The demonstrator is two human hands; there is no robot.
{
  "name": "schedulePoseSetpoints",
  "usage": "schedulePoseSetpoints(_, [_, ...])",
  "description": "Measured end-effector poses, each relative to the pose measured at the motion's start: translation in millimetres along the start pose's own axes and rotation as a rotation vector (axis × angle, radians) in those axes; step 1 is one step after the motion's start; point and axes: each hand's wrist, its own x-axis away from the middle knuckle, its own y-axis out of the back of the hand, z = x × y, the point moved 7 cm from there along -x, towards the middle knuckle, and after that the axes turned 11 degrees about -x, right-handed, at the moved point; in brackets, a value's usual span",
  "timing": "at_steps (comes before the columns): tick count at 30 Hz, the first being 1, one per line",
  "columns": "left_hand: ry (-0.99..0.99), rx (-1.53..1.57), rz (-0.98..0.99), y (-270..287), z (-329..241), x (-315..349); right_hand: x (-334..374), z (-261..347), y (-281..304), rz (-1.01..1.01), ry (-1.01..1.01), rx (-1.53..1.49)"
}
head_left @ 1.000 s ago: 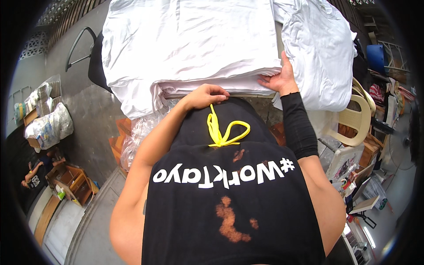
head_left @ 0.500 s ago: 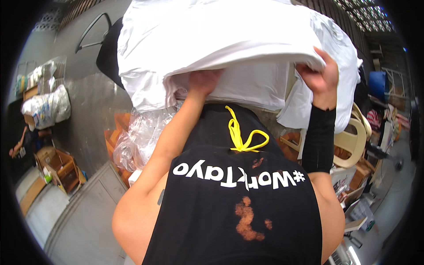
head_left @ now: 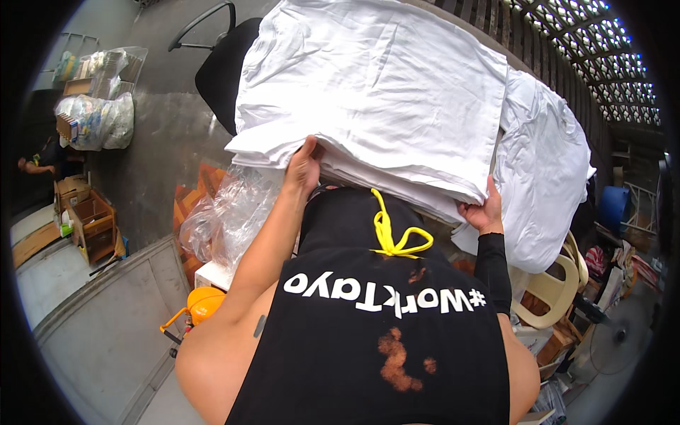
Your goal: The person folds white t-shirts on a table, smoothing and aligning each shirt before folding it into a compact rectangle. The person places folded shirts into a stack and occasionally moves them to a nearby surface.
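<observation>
A stack of white shirts (head_left: 375,85) lies flat before me, its layered near edge toward my body. My left hand (head_left: 304,166) grips that edge left of the middle, thumb on top and fingers tucked under the cloth. At the near right corner my right hand (head_left: 485,210) pinches the edge, its fingers partly hidden beneath. The top shirt lies spread with light creases. To the right, touching the stack, a second heap of white shirts (head_left: 545,163) hangs down loosely.
Clear plastic bags (head_left: 230,216) lie left of my lap. A black chair (head_left: 227,74) stands beyond the stack's left side. On the right are a beige plastic chair (head_left: 549,294) and a fan (head_left: 623,333). Another person (head_left: 46,163) is at the far left.
The lifted near edge of the top shirt has come down onto the stack. My right hand moved down and nearer; my left came out from under the cloth to its edge.
</observation>
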Motion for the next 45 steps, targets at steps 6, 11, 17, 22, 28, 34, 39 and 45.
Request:
schedulePoseSetpoints(6, [-0.170, 0.110, -0.201, -30, -35, -44, 11, 53, -58, -0.052, 0.269, 0.259])
schedulePoseSetpoints(11, [-0.591, -0.053, -0.207, -64, -123, -21, 69, 111, -128, 0.418, 0.469, 0.114])
schedulePoseSetpoints(17, [-0.300, -0.141, -0.132, -10, -53, 25, 74, 42, -33, 0.173, 0.425, 0.128])
schedulePoseSetpoints(22, [0.465, -0.354, -0.038, 46, 21, 75, 41, -36, 42, -0.234, 0.150, 0.606])
schedulePoseSetpoints(28, [-0.714, -1.660, 0.130, -28, -114, 46, 77, 34, -67, -0.540, 1.330, 1.357])
schedulePoseSetpoints(34, [-1.012, -1.976, -0.305, 11, -126, -27, 70, -41, -85, -0.490, 1.274, 1.794])
schedulePoseSetpoints(39, [-0.798, -2.055, -0.291, 47, -123, -44, 67, -49, -57, -0.529, 1.183, 1.729])
schedulePoseSetpoints(45, [-1.084, -1.646, 0.043, -25, -98, 14, 9, 84, -137, -0.217, 1.632, 1.435])
